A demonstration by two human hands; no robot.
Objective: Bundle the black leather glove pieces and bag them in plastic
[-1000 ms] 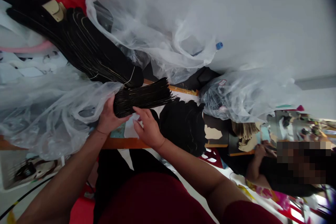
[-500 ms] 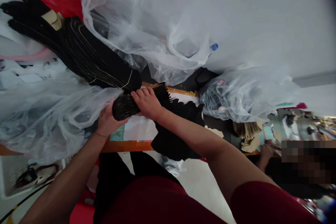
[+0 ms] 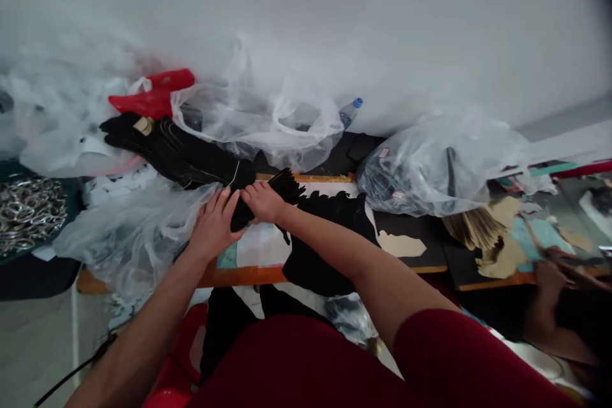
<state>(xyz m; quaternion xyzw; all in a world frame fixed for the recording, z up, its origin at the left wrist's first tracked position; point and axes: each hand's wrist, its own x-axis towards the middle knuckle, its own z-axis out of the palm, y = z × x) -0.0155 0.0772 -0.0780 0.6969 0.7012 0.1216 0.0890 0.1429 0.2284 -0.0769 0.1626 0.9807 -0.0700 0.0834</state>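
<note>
A thick bundle of thin black cut pieces (image 3: 282, 186) lies on the orange-edged table (image 3: 248, 275). My right hand (image 3: 262, 200) is curled over the bundle's middle and grips it. My left hand (image 3: 214, 224) lies flat against the bundle's left end, fingers stretched out and together. A larger tied stack of black pieces (image 3: 176, 153) rests just behind and to the left. A loose pile of black pieces (image 3: 325, 236) sits right of my right forearm.
Clear plastic bags (image 3: 268, 121) crowd the back and left of the table, another full bag (image 3: 430, 172) at the right. A red bag (image 3: 153, 92), a water bottle (image 3: 349, 111), metal rings (image 3: 29, 210) at far left, tan cut-outs (image 3: 401, 243). Another person's hand (image 3: 554, 274) works at the right.
The camera has tilted up and back, showing more wall and table. My left hand has opened from under the bundle to lie flat on its end; my right hand still grips the bundle.
</note>
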